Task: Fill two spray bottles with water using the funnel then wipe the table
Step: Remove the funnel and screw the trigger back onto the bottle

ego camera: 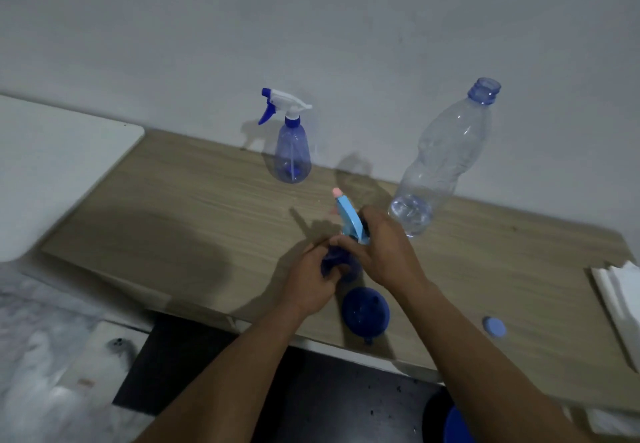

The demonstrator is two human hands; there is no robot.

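two hands meet near the front middle of the wooden table (pixel 173 207), both busy with the same spray bottle (pixel 341 264). our left hand (pixel 310 285) is curled shut around the dark blue body of that bottle, which is mostly hidden behind the fingers. our right hand (pixel 382 248) is wrapped over the light blue spray head (pixel 349 217) from the right, fingers closed on the collar where head meets bottle; the head's pink tip points away from us, up past the fingertips. whether the head is screwed fully on we cannot tell.

just below the two hands, close to the near edge of the table and between our forearms, the dark blue funnel (pixel 365 311) lies with its wide mouth turned up towards us. to the right of the right forearm, well apart from it, a small blue bottle cap (pixel 494 327) rests on the wood, and farther right still a stack of white napkins (pixel 620 304) sits at the table's end.

beyond the right hand, near the wall, stands a big clear water bottle (pixel 440 162), uncapped, with only a little water in its bottom. beyond the left hand, well back by the wall, the second spray bottle (pixel 292 151) stands upright with its white and blue trigger head on, nozzle facing left.
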